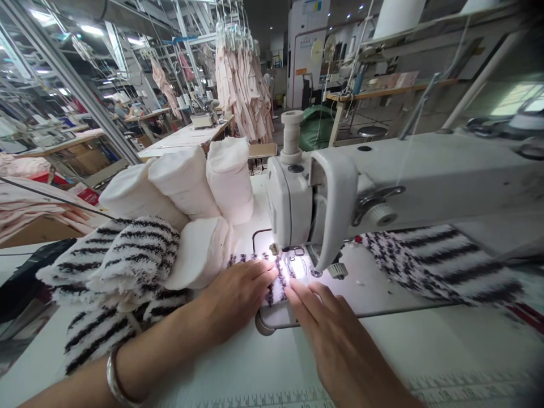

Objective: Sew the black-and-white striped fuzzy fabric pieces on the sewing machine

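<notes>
Pressing striped knit fabric [275,287] flat under the sewing machine head [293,198], lower centre of frame; left hand [238,297] and right hand [335,334] lie open on it, fingers extended, gripping nothing.

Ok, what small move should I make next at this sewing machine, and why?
Probably ease your right hand slightly back from the presser foot: its fingertips sit very close to it on the striped knit fabric, while your left hand is pressing that fabric flat.
</notes>
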{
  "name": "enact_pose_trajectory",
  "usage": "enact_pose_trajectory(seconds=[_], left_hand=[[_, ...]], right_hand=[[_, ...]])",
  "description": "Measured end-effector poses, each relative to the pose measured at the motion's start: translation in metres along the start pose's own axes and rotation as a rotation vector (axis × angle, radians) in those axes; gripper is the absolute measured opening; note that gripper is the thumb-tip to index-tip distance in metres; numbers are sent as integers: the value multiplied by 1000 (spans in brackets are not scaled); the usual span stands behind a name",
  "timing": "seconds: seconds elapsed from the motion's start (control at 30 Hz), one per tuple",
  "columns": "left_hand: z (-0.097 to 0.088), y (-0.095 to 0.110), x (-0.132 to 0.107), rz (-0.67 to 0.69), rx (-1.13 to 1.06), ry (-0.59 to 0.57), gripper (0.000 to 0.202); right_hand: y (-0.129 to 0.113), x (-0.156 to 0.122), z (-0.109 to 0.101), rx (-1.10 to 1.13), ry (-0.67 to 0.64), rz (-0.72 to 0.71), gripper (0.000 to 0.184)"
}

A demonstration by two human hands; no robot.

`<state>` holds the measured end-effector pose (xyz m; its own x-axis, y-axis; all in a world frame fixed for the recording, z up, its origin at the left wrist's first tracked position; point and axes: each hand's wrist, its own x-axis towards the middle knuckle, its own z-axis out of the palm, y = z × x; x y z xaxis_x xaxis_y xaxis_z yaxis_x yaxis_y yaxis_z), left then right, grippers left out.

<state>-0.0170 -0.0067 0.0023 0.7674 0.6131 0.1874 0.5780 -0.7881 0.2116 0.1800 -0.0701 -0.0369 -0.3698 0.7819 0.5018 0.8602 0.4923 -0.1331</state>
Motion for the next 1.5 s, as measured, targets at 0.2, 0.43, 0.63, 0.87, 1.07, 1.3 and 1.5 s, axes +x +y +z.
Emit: enact_pose_trajectory(seconds=[0.2,0.43,0.63,0.87,1.07,1.3,1.5], left_hand=[[-2,11,4,-108,47,-67,17],[-10,-6,2,88,-88,-94,29],[-4,3,-9,-8,-49,-22,46],[19,42,-3,-249,178,42,40],[8,38,2,-120,-91,106,33],[5,33,-6,-41,-147,107,10],[6,33,-7,-21,-203,124,9]], right_hand=[[29,13,-6,72,-181,-163,55],[-4,8,-3,-6,-47,-83,61],[11,6,-6,56,-119,-90,59],[44,32,-24,125,-216,-79,57],[42,19,-27,144,-212,-106,66],[36,-23,-16,165,-147,-17,68],[25,-32,-17,182,-88,82,68]])
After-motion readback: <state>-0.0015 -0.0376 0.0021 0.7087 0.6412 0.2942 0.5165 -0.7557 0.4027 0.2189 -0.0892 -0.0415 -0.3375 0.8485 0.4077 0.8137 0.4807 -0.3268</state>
